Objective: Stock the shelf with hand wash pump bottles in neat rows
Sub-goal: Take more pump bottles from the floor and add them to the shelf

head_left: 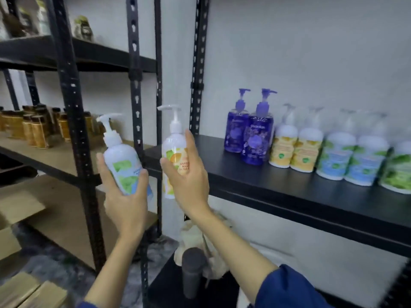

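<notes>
Both hands are loaded: the left hand (124, 197) wraps its fingers round the lower body of a green-label bottle (123, 161), and the right hand (186, 174) curls round an orange-label bottle (174, 156), thumb on the near side, fingers across the label. Each bottle stands nearly upright, pump on top, the green one leaning a touch left. The black shelf (278, 185) lies to the right and slightly beyond, so the right hand is clearly the nearer one. The purple bottles (248, 134) open the row there, then the yellow bottles (293, 150), then green ones, though motion blur makes the far labels hard to read. Open board sits left of the purple pair, so expect a rightward carry, bases level.
</notes>
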A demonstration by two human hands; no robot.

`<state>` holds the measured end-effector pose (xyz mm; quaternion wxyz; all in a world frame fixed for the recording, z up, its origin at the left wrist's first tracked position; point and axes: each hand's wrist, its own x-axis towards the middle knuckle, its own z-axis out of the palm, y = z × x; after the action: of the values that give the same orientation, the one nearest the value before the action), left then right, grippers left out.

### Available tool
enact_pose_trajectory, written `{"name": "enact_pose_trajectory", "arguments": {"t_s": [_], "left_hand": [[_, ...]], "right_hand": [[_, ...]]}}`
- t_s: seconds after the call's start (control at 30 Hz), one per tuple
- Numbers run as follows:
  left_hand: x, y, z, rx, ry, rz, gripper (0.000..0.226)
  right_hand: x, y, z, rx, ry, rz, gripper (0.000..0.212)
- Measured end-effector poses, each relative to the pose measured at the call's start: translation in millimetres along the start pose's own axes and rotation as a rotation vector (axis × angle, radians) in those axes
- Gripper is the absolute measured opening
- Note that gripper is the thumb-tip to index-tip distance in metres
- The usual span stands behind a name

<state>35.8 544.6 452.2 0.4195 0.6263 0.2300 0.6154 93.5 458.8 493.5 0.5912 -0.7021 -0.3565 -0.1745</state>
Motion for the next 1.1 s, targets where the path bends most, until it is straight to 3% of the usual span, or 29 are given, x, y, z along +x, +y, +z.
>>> {"name": "enact_pose_trajectory", "arguments": {"t_s": [0.33,0.47,0.77,0.97,1.1], "left_hand": [[-32,92,114,-0.272,-0.312,0.004,0.08],[-60,111,151,-0.312,-0.444,-0.007,0.081],[-95,120,196,-0.291,-0.661,0.034,0.082],[-93,117,201,-0.295,-0.643,0.028,0.083],[-95,115,201,-0.278,-0.642,0.039,0.083]], "right_hand": [[37,11,-142,-0.211,0.375,-0.024,0.066],[39,35,-191,-0.364,0.448,0.024,0.065],[40,81,-247,-0.502,0.317,0.133,0.069],[55,95,-242,-0.534,0.286,0.168,0.071],[50,100,-248,-0.463,0.233,0.178,0.086]]}}
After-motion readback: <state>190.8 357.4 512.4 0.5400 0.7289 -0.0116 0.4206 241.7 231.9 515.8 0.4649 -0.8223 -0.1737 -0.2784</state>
